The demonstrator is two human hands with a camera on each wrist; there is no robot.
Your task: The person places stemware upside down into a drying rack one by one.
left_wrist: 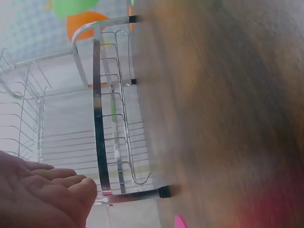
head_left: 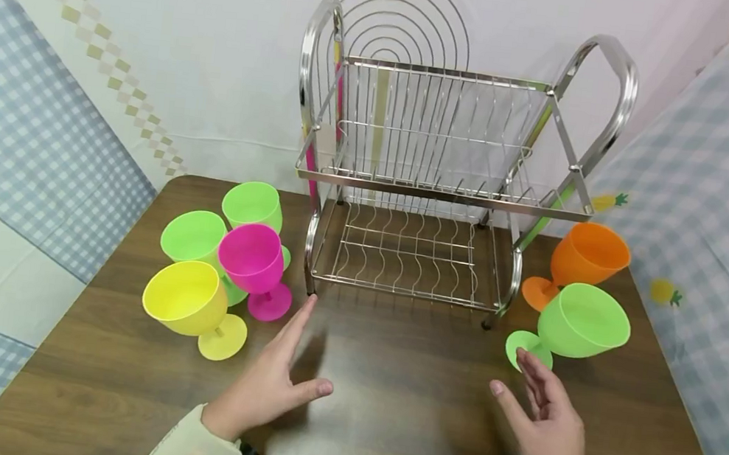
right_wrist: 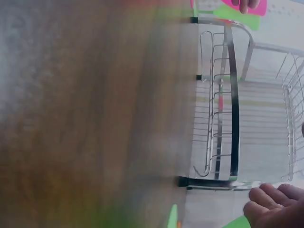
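Observation:
My left hand point(head_left: 264, 387) hovers over the table with fingers extended and thumb spread apart, holding nothing. Nearest to it are a pink goblet point(head_left: 251, 258) and a yellow goblet point(head_left: 186, 299), with two green goblets point(head_left: 193, 235) behind them. On the other side, my right hand point(head_left: 550, 432) has its fingers loosely bent and thumb apart, also holding nothing. Its fingertips overlap the foot of another green goblet point(head_left: 584, 321) in the head view. Behind that one stands an orange goblet point(head_left: 591, 255). Both wrist views show relaxed fingers beside the rack.
A two-tier chrome dish rack point(head_left: 441, 192) stands at the back middle of the wooden table point(head_left: 387, 393), between the goblet groups. Its wire lower shelf point(head_left: 409, 249) sits just above the tabletop. Checked cloth point(head_left: 49, 120) hangs at the left, patterned cloth point(head_left: 723, 243) at the right.

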